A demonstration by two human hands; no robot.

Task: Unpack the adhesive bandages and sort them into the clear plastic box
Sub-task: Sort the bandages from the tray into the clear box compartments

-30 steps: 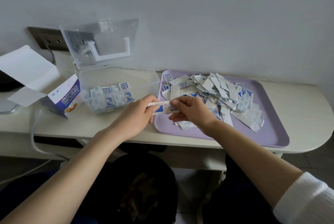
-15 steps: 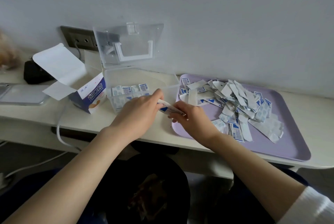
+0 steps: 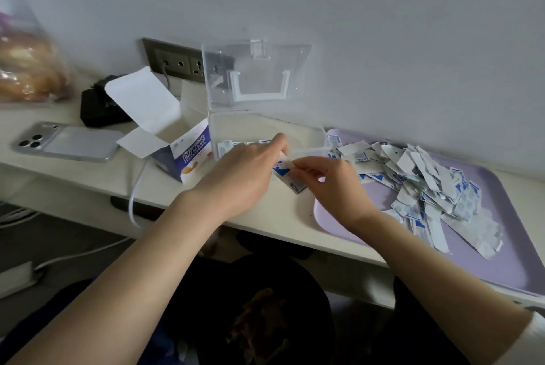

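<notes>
1. Plainly, from the head view, the bandage strip [image 3: 290, 177] is a flat white wrapper with blue print, tilted, with a dark label at its lower end.
2. It hangs between both grips above the desk [image 3: 88, 181]. The left hand [image 3: 244, 176] pinches its upper end and the right hand [image 3: 333, 184] pinches its edge, both grips narrow.
3. Just behind stands the clear plastic box [image 3: 306, 134], lid up, with a row of bandages [image 3: 236, 145] inside. A heap [image 3: 427, 187] lies on the purple tray [image 3: 501, 264].

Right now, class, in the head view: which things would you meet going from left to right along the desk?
phone → open cardboard carton → clear plastic box → purple tray holding the bandage pile
</notes>
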